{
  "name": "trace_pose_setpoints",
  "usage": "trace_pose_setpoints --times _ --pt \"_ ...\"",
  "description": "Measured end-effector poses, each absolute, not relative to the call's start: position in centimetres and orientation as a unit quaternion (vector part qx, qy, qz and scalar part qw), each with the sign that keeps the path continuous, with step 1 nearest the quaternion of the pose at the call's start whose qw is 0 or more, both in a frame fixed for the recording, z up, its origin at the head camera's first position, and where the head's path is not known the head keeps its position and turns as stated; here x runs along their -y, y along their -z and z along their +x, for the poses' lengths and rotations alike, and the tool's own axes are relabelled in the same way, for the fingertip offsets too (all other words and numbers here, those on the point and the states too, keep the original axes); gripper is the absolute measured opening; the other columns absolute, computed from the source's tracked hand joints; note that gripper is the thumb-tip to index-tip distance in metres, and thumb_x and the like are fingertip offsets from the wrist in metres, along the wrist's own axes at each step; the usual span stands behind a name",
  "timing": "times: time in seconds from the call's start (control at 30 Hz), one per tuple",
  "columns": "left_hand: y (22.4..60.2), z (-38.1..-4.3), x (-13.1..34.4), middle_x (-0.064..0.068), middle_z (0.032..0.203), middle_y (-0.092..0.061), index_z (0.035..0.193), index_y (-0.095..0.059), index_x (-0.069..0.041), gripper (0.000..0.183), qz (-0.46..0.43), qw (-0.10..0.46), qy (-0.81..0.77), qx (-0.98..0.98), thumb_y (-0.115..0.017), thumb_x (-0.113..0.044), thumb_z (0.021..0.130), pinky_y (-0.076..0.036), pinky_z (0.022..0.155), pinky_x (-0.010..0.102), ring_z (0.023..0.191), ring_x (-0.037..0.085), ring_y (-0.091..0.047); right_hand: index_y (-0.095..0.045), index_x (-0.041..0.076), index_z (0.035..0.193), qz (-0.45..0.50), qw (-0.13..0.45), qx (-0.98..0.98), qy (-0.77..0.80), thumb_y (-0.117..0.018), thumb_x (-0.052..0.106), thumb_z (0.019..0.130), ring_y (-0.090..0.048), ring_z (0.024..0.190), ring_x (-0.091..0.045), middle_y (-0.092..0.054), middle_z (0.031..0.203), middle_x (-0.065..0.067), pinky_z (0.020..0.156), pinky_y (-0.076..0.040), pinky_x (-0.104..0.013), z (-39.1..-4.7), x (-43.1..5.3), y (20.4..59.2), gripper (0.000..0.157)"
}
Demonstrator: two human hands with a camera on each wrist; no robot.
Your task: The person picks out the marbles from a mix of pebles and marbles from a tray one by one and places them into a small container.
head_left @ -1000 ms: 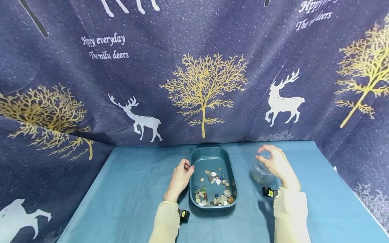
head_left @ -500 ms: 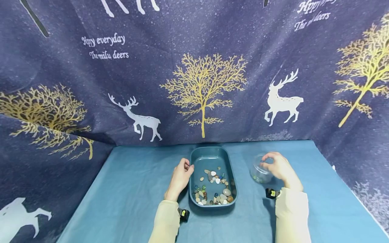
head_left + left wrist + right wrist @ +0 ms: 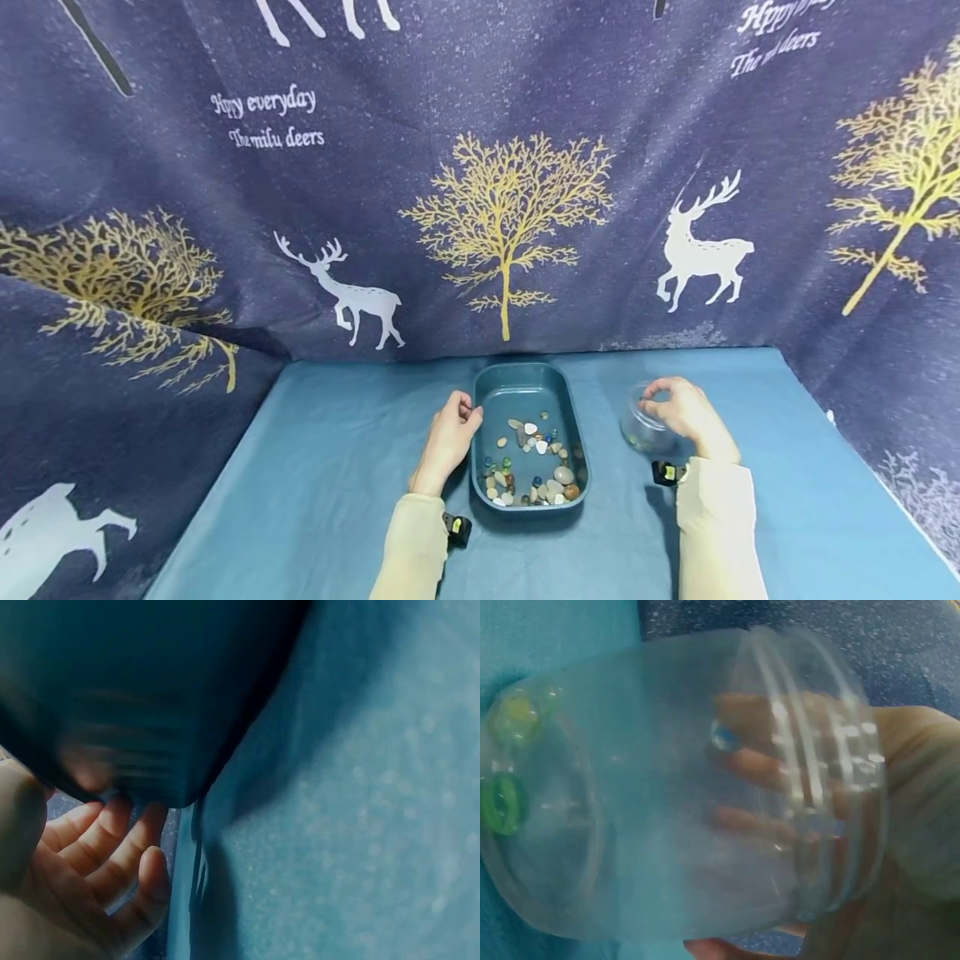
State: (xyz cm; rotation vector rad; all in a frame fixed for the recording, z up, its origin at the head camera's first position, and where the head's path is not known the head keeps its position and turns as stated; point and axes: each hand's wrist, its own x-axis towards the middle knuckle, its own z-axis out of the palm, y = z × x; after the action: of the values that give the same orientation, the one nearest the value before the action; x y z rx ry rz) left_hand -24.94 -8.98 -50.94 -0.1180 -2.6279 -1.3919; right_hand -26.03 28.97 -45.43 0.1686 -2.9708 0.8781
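Observation:
My left hand [image 3: 448,433] is at the left edge of a dark teal tray [image 3: 528,507]. In the left wrist view, the fingers [image 3: 112,840] curl against the tray's outer wall [image 3: 150,750] and the thumb lies at its rim. On the right, my right hand [image 3: 686,415] reaches into the mouth of a clear plastic jar [image 3: 637,435]. Seen through the jar wall in the right wrist view, its fingertips pinch a blue glass marble [image 3: 724,736]. Green and yellowish marbles [image 3: 501,802] lie at the jar's bottom. The jar stands upright on the table.
Pebbles [image 3: 562,475], white stones [image 3: 542,447] and several glass marbles [image 3: 506,462] are scattered in the tray's near and middle parts. A blue cloth [image 3: 315,500] covers the table. Behind it hangs a dark curtain [image 3: 420,300] with trees and deer.
The right hand has come down from above the jar, and its fingers with the blue marble are now inside the mouth. The left hand has stayed at the tray's edge.

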Motion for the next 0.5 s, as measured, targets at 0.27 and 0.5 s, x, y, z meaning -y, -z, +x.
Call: trace_pose_setpoints --times 0.27,0.5 --pt "50.68 -24.65 8.84 0.0 0.082 -0.054 0.097 -0.05 -0.011 0.014 -0.044 0.074 0.478 0.874 -0.06 -0.02 0.097 -0.042 0.064 0.033 0.068 0.014 -0.051 -0.07 0.009 0.094 0.033 -0.005 0.958 -0.285 -0.071 0.024 0.085 -0.056 0.097 -0.045 -0.063 0.109 -0.028 0.081 -0.043 -0.055 -25.75 -29.12 45.55 0.018" --pt "50.53 -24.68 8.94 -0.001 0.083 -0.055 0.098 -0.051 -0.012 0.014 -0.039 0.077 0.475 0.876 -0.06 -0.023 0.097 -0.043 0.065 0.033 0.07 0.014 -0.052 -0.072 0.007 0.096 0.017 -0.016 0.958 -0.287 -0.07 0.024 0.086 -0.054 0.105 -0.051 -0.062 0.112 -0.03 0.085 -0.043 -0.058 -25.69 -29.03 45.36 0.02"
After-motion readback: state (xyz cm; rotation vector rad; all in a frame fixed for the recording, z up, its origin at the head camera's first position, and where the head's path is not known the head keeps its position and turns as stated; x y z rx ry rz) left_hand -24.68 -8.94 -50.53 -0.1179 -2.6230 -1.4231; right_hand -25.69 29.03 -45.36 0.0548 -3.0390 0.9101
